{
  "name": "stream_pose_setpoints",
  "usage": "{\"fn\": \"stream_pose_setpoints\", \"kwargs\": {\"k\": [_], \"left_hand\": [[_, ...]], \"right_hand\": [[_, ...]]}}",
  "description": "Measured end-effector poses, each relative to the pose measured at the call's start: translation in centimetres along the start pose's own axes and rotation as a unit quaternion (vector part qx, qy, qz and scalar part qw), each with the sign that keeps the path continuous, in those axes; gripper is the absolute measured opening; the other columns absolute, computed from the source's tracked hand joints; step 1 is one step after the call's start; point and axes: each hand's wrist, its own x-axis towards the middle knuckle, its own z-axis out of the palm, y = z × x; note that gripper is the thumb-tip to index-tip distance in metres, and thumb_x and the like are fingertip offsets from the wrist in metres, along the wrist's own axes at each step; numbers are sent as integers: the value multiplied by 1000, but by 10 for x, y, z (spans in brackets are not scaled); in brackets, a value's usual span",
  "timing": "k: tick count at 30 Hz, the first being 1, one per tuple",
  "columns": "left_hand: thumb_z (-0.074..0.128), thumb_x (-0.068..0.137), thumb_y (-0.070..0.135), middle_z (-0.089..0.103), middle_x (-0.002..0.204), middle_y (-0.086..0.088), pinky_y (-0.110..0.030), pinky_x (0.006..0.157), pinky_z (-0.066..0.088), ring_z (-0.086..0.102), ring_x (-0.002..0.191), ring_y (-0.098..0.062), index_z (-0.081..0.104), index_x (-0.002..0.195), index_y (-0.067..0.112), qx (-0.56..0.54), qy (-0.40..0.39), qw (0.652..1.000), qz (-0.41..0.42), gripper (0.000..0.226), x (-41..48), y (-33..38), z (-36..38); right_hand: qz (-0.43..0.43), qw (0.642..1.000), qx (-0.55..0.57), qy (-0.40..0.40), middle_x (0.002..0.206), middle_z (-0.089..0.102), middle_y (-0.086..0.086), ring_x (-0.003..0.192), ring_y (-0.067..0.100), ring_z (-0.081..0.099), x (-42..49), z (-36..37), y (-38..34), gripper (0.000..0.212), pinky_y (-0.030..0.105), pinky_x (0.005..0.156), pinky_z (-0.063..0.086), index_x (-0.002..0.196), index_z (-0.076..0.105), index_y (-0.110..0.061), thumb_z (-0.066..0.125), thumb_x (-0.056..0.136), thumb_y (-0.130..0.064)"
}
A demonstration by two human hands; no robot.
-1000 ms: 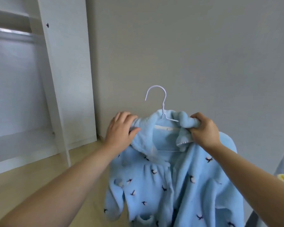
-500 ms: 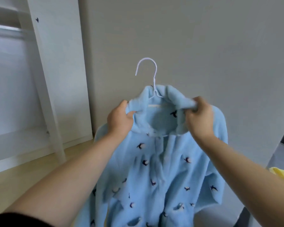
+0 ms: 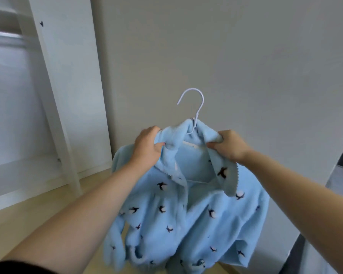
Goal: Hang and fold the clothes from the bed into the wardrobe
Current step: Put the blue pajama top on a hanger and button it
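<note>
I hold the light-blue fleece top (image 3: 186,210) up on a white hanger (image 3: 194,111) to the right of the open wardrobe (image 3: 53,91), left hand (image 3: 147,149) and right hand (image 3: 229,147) each clenched round a side of its collar.

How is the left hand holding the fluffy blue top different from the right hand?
The left hand grips the collar left of the hanger; the right hand grips it on the right. The right hand's collar flap hangs lower. Both pinch the blue top.
</note>
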Motion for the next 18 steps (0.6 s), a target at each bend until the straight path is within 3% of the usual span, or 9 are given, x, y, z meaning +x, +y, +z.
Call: {"fn": "stream_pose_setpoints", "kwargs": {"k": [2,4,6,8,10,12,16,17,18], "left_hand": [[68,78,19,57,108,-16,-43,89,41,51,104,-36,60,108,4,83,77,992,55,35,0,5,0],[71,71,36,58,98,-13,-42,82,43,54,95,-34,60,95,7,126,139,977,97,40,-1,14,1],[68,72,49,61,92,-10,-39,76,42,56,91,-31,59,87,11,216,72,971,68,42,2,21,6],[59,82,43,64,94,-9,-34,70,39,59,90,-31,60,85,11,271,7,962,14,32,7,22,7],[53,85,29,65,87,-14,-33,62,36,60,81,-35,54,75,9,231,-4,973,-15,23,9,20,10],[54,85,25,65,84,-19,-36,60,40,61,78,-39,56,73,5,192,-3,981,8,23,0,21,16],[51,92,33,68,93,-16,-37,70,45,63,89,-35,63,82,8,236,-251,935,84,29,-30,13,29],[49,93,37,67,89,-13,-36,68,44,62,87,-34,60,76,11,205,-257,940,96,33,-32,8,24],[48,93,40,65,82,-10,-34,65,42,61,81,-32,56,69,13,164,-212,957,111,37,-30,3,17]], "right_hand": [[3,994,23,104,64,55,1,66,25,52,0,8,1,26,29,54,38,65,53,-14,67,83,-25],[-1,987,41,158,66,58,4,68,29,55,0,13,-2,25,32,58,41,66,53,-13,66,83,-26],[-12,982,34,185,64,56,2,67,30,54,-3,15,-8,27,32,58,39,65,51,-15,66,83,-29],[-36,977,16,211,59,51,-1,65,32,52,-3,14,-15,30,32,57,36,63,48,-15,65,82,-31],[-47,962,2,269,55,48,-6,63,32,49,-2,10,-20,29,31,56,32,65,48,-14,65,81,-32],[-52,944,-15,327,55,46,-7,61,30,46,-2,4,-18,27,31,55,29,68,48,-15,64,80,-32],[-39,971,-82,220,71,59,4,76,35,58,-5,12,1,20,30,61,34,75,54,-16,66,81,-30],[-36,976,-82,197,74,60,5,79,35,59,-5,16,8,18,30,62,34,76,56,-16,66,81,-30],[-33,979,-78,184,74,59,4,81,35,60,-6,18,14,17,30,62,34,77,56,-17,67,81,-30]]}}
